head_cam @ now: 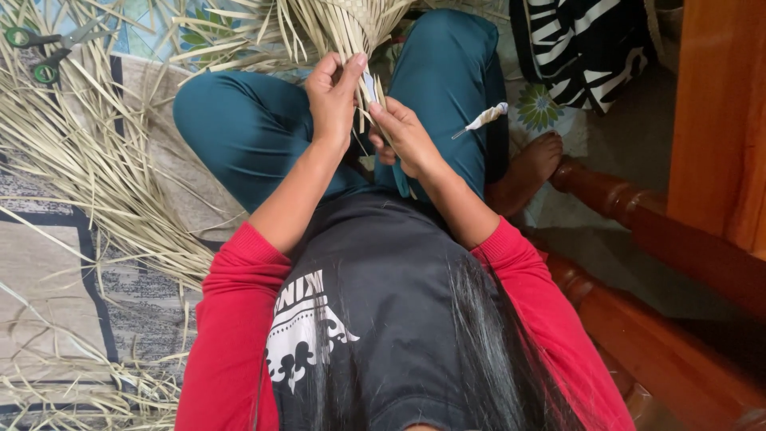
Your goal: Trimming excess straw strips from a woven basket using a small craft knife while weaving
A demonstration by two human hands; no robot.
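The person sits cross-legged on a patterned floor mat point(56, 263), seen from above, in teal trousers point(247, 128), a black printed shirt and red sleeves point(231, 319). The left hand point(333, 92) is raised over the lap, fingers curled and pressed together, pinching a bunch of pale dried straw strips point(351, 36) between thumb and fingers, just below a partly woven straw piece point(343, 16) that runs out of the top edge. The right hand point(403, 136) sits just beside and slightly below the left, fingers closed around a small light-coloured blade-like tool point(372, 86) whose tip lies against the same strips; how firmly it is clamped cannot be told. The two hands are nearly touching. The strips being worked hang from the woven piece down between the knees. A thin needle-like tool with a white wrapped handle point(483, 120) rests on the right thigh, near the right hand but apart from it. Loose straw strips point(96, 152) lie spread over the mat on the left side. Green-handled scissors point(44, 52) lie on the straw at the upper left, well apart from both hands. A black-and-white patterned bag point(582, 48) sits at upper right, beside turned wooden furniture rails point(654, 231). A bare foot point(531, 168) shows beside the rail.
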